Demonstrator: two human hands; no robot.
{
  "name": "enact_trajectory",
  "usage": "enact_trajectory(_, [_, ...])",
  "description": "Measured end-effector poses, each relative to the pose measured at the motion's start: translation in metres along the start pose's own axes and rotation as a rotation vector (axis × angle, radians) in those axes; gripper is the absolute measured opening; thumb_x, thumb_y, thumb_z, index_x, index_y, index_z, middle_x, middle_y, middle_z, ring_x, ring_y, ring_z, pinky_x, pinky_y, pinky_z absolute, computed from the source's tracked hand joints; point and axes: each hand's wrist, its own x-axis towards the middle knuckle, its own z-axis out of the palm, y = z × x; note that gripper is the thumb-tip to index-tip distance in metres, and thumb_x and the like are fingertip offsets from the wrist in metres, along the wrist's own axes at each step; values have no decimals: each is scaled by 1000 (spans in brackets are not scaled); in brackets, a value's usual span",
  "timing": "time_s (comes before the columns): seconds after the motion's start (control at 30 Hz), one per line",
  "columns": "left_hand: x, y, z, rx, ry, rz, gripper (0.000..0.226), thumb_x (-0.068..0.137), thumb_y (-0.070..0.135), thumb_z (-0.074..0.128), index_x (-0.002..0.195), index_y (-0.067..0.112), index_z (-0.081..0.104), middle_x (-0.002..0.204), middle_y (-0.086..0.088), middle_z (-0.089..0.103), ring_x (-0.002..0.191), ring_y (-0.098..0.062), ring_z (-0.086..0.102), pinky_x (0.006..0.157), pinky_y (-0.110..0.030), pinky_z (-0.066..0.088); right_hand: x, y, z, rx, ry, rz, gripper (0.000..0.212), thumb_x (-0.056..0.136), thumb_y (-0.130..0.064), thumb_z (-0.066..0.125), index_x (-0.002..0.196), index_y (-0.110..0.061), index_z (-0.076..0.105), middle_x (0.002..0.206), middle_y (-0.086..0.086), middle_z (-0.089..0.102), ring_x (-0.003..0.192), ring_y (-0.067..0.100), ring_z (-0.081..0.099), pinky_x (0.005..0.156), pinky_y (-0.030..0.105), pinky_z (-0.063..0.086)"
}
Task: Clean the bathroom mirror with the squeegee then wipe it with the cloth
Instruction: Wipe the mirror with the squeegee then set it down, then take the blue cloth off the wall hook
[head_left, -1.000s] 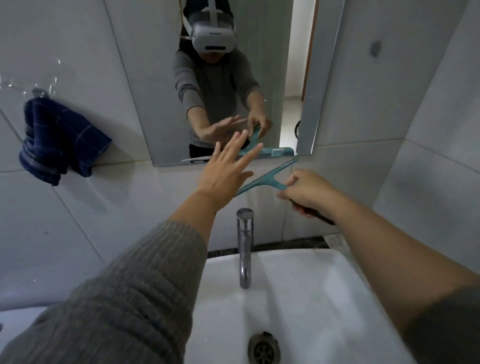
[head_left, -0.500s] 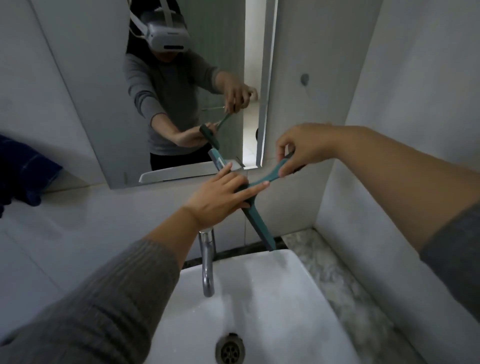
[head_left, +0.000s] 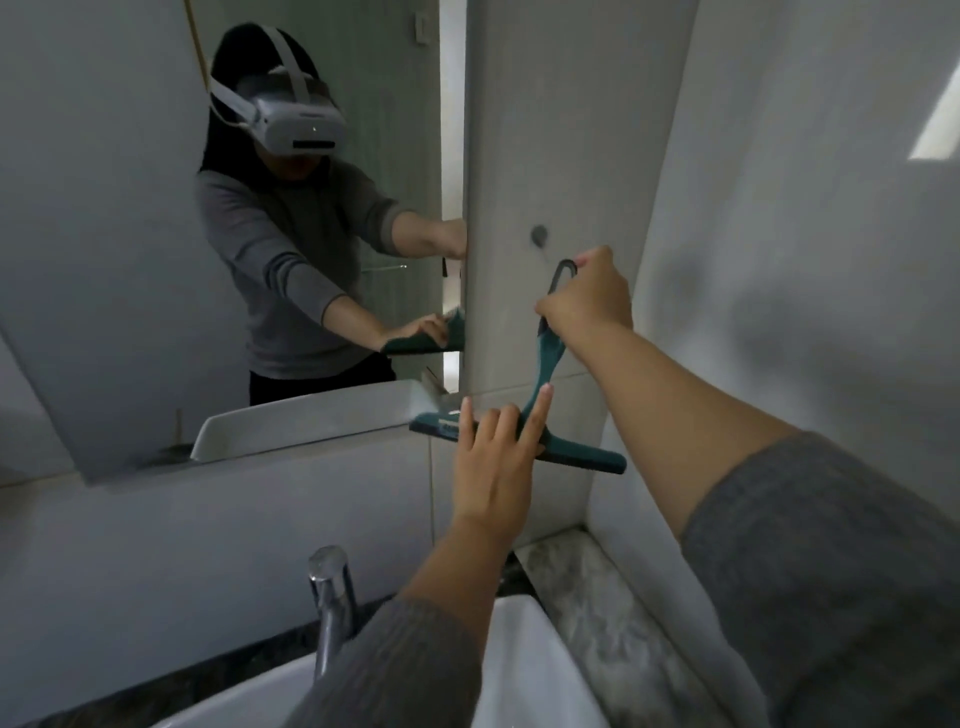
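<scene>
A teal squeegee (head_left: 571, 453) hangs upright against the tiled wall, right of the mirror (head_left: 156, 234). My right hand (head_left: 589, 299) grips the top of its handle, whose dark loop sits just below a grey wall hook (head_left: 538, 235). My left hand (head_left: 493, 457) rests with spread fingers on the middle of the blade, steadying it. The blade lies roughly level, tilted down to the right. The mirror reflects a person in a grey sweater. No cloth is in view.
A white sink (head_left: 524, 670) with a chrome tap (head_left: 330, 597) lies below my arms. A marbled ledge (head_left: 613, 618) runs along the right of the sink, into the corner of two tiled walls.
My view swung right, so the blue cloth left the frame. My right hand lifted the squeegee handle up toward the wall hook, turning the blade from steeply slanted to nearly level under my left hand.
</scene>
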Motion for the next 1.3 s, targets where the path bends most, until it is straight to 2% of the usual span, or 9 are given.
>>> enact_trajectory(0.1, [16,14,17,-39,-67,-96,89,75,33,77,148,17,27,95,-4,59,91,-24,59,107,-52,34,21,4,12,30,-7,-45,48,78,-4,69,117,-19,47,99,1,58,82,21,58,67,30,47])
enact_trajectory(0.23, [47,21,33,-121,-265,-172,77,98,38,42,150,21,-14,132,-9,42,129,-26,37,117,-47,6,43,9,27,108,21,-168,45,76,3,66,115,-18,54,100,3,64,85,22,63,72,36,55])
enact_trajectory(0.47, [71,15,58,-165,-330,-206,82,95,28,44,149,21,-17,139,-10,36,133,-28,30,117,-46,3,68,21,46,135,49,-283,49,75,-1,74,118,-17,58,110,7,66,100,26,63,85,38,53])
enact_trajectory(0.6, [72,5,63,-199,-339,-202,85,93,22,46,149,22,-18,141,-10,35,134,-27,28,118,-44,1,70,27,52,124,35,-286,55,71,-8,80,117,-22,54,106,13,60,94,29,61,83,43,53])
enact_trajectory(0.73, [70,-5,53,-356,-292,-193,81,90,14,48,152,24,-5,144,-6,34,130,-27,32,115,-46,22,68,25,46,49,-24,-288,60,76,-13,78,125,-24,46,117,11,55,102,29,58,84,43,52])
enact_trajectory(0.83, [66,-20,31,-393,-233,-172,71,90,13,47,152,26,14,141,-2,41,122,-25,43,93,-39,44,54,20,41,-86,-25,-273,68,80,-13,74,136,-25,37,128,11,44,115,32,48,86,39,47])
enact_trajectory(0.9, [63,-39,11,-363,-263,-192,55,90,16,46,143,28,35,131,0,52,114,-25,52,81,-37,48,38,11,41,-179,-14,-286,61,84,-9,66,136,-25,38,131,10,40,118,32,42,85,38,43])
enact_trajectory(1.0, [54,-77,-24,-304,-345,-264,32,89,22,46,116,29,61,118,-1,63,106,-27,59,79,-37,51,8,-9,46,-238,-80,-349,46,85,-10,61,126,-24,48,131,10,43,119,32,43,86,39,43])
enact_trajectory(1.3, [-24,-223,-167,-59,-292,-573,31,93,26,44,116,33,63,119,0,64,103,-26,60,82,-35,49,-113,-121,110,-98,-490,-585,13,87,-16,59,95,-24,64,106,6,66,99,27,61,79,33,49])
